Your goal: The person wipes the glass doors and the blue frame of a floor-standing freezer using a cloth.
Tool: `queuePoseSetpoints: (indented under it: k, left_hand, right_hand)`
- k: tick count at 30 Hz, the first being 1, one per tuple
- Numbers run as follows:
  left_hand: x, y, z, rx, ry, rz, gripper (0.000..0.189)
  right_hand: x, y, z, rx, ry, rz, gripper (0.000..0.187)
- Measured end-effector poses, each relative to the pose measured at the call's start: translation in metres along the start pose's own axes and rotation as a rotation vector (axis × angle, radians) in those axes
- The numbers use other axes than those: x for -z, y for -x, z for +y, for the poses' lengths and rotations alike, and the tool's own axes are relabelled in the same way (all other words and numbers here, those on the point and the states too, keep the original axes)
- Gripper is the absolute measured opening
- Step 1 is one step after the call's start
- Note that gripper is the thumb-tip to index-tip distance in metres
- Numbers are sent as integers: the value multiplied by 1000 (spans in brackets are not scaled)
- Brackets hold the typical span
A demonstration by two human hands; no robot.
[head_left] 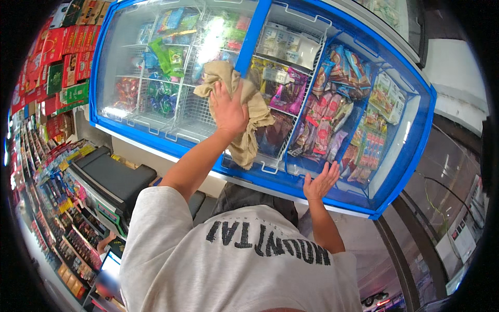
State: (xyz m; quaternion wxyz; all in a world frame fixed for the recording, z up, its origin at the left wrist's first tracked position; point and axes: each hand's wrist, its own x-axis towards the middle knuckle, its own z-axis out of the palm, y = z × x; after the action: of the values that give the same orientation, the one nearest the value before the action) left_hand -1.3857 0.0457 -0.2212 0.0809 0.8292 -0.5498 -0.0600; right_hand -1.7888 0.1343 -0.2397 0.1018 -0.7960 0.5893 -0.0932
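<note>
A beige cloth [249,97] lies crumpled across the blue divider and the glass lid [128,58] of a chest freezer. My left hand [228,111] is on the cloth, palm down, with its fingers pressed into the folds. Some of the cloth drapes toward the freezer's near edge. My right hand [321,181] holds nothing; its fingers are spread at the near side of the freezer, over the glass or the blue frame. Whether it touches the surface is unclear. Beneath the glass, wire baskets [197,109] hold ice cream packets [323,117] in several colours.
The freezer's blue frame [423,128] curves around on the right. Red cartons [78,39] are stacked at upper left, above shelves of packaged goods [58,191]. A black counter [113,175] stands at left, with another person's arm [105,241] near a lit screen [111,262].
</note>
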Motion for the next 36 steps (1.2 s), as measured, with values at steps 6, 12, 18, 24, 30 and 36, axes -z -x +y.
queuePoseSetpoints:
  k: [6, 12, 18, 24, 30, 36]
  left_hand:
    - [-27, -135, 27, -52, 144, 257, 64]
    - [-15, -88, 26, -174, 153, 198, 60]
    - [22, 112, -28, -427, 144, -189, 72]
    - [24, 276, -58, -330, 268, -219, 43]
    - [47, 287, -31, 187, 744, -269, 30]
    - [123, 265, 39, 38, 1613, -159, 36]
  right_hand:
    - [4, -4, -3, 17, 23, -10, 92]
    - [4, -2, 0, 56, 49, 7, 90]
    - [4, 3, -2, 58, 60, 22, 87]
    - [1, 9, -3, 77, 78, 51, 83]
    - [0, 11, 2, 63, -48, 62, 75]
    - [24, 0, -22, -70, -1229, -604, 67]
